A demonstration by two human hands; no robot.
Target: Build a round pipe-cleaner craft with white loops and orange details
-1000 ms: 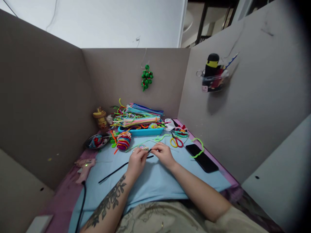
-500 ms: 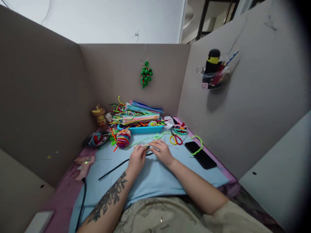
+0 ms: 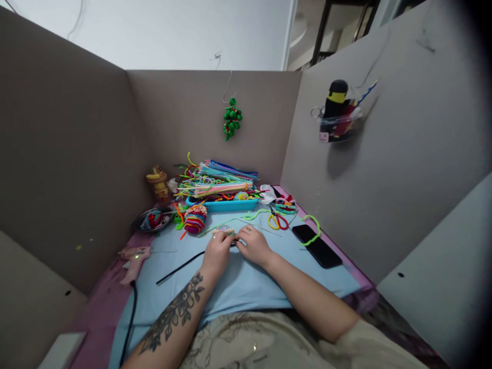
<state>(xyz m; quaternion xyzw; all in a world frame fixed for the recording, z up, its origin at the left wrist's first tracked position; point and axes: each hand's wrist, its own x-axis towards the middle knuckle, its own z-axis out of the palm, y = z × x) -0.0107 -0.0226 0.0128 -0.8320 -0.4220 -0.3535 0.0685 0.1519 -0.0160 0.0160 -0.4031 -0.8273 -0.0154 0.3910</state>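
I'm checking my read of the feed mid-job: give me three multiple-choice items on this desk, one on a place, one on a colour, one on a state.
1. Where does the phone lie?
A. on the blue mat's right side
B. inside the tray
C. beside the glue gun

2. What colour are the handles of the scissors on the mat?
A. all black
B. yellow and red
C. white

3. How do the two hands stand?
A. both raised off the desk
B. one hand on the phone
C. left hand and right hand close together, fingers pinching a small piece with the black pipe cleaner running out leftward

Answers: 1 A, the dark phone rests near the right partition; 2 B, one loop is yellow, the other red; 3 C, the fingertips meet at mid-mat.
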